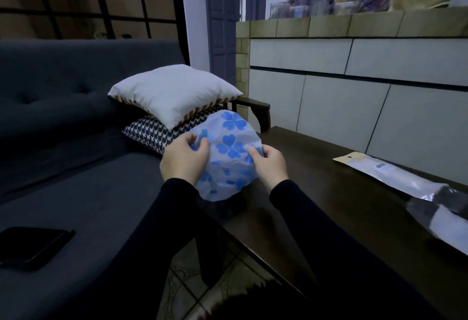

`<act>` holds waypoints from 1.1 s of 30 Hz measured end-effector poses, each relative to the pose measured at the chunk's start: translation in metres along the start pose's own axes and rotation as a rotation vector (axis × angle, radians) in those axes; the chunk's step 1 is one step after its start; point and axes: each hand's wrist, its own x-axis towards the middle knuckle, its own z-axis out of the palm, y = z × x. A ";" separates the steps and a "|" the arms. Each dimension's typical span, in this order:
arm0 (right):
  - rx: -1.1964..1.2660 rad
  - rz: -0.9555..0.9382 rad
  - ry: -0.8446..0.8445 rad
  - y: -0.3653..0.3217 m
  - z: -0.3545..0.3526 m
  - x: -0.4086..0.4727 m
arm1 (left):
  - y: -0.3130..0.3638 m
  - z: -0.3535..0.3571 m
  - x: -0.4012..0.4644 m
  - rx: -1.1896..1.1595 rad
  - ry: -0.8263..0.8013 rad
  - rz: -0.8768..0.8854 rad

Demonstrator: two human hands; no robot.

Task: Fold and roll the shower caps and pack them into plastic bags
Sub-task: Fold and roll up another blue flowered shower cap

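Observation:
A white shower cap (229,147) printed with blue clover shapes is held up in the air above the left edge of the dark wooden table (329,205). My left hand (183,159) grips its left side with curled fingers. My right hand (269,164) pinches its right side, thumb on top. The cap is spread out and puffed between both hands. Flat clear plastic bags (395,175) with a yellowish header lie on the table at the right, apart from both hands.
A dark grey sofa (63,127) runs along the left, with a white pillow (174,93) stacked on a houndstooth pillow (149,131). A black phone (33,245) lies on the sofa seat. A tiled wall (354,71) stands behind the table, with jars on its ledge.

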 end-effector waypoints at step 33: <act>0.306 0.139 0.629 0.067 -0.074 0.025 | -0.049 0.144 0.047 0.250 0.202 0.249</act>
